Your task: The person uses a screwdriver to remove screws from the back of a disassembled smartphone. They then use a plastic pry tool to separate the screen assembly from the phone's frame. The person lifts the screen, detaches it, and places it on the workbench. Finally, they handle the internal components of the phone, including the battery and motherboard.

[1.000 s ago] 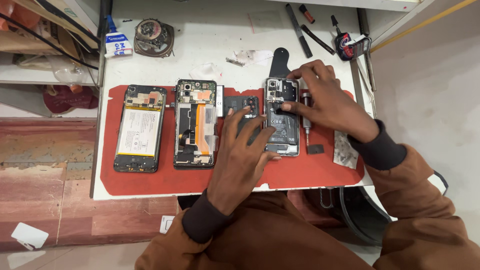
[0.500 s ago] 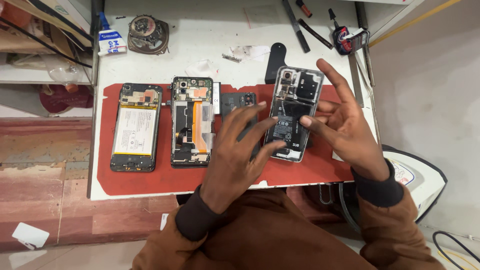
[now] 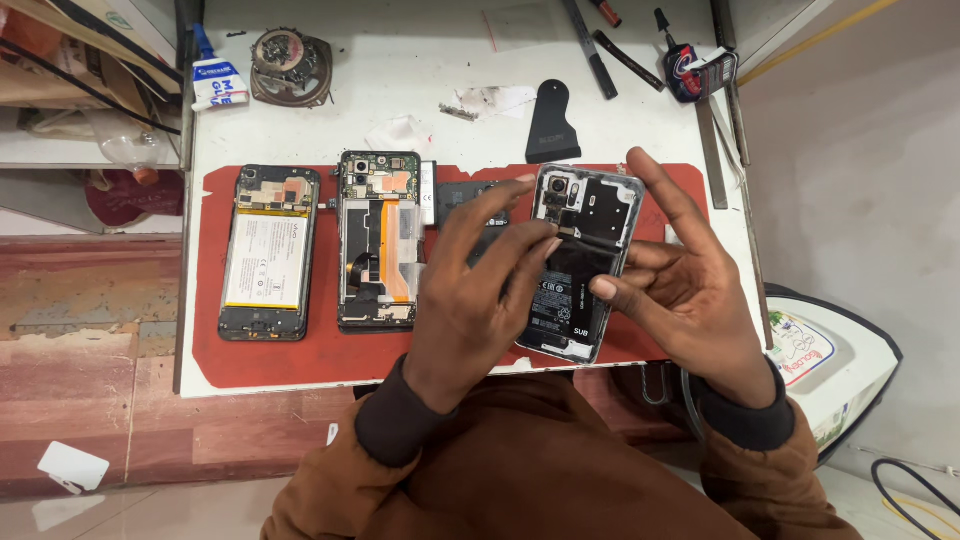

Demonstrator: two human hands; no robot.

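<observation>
An opened phone (image 3: 580, 262) with its back cover off, black battery and camera module showing, is lifted and tilted above the red mat (image 3: 300, 355). My right hand (image 3: 690, 290) holds it by its right edge, thumb on the battery. My left hand (image 3: 480, 290) rests against its left side, fingertips touching the area just below the camera. Two other opened phones lie flat on the mat to the left: one with a white battery (image 3: 267, 250), one with an orange flex cable (image 3: 380, 240).
A black back panel (image 3: 470, 205) lies on the mat behind my left hand. On the white table (image 3: 400, 60) sit a black pry tool (image 3: 552, 122), a glue tube (image 3: 215, 80), a round metal part (image 3: 290, 66), and pens and tools (image 3: 690, 70) at the back right.
The phone has been picked up off the mat and tilted toward me. My right hand shifted from its top end to its right edge, and my left fingers moved up near the camera.
</observation>
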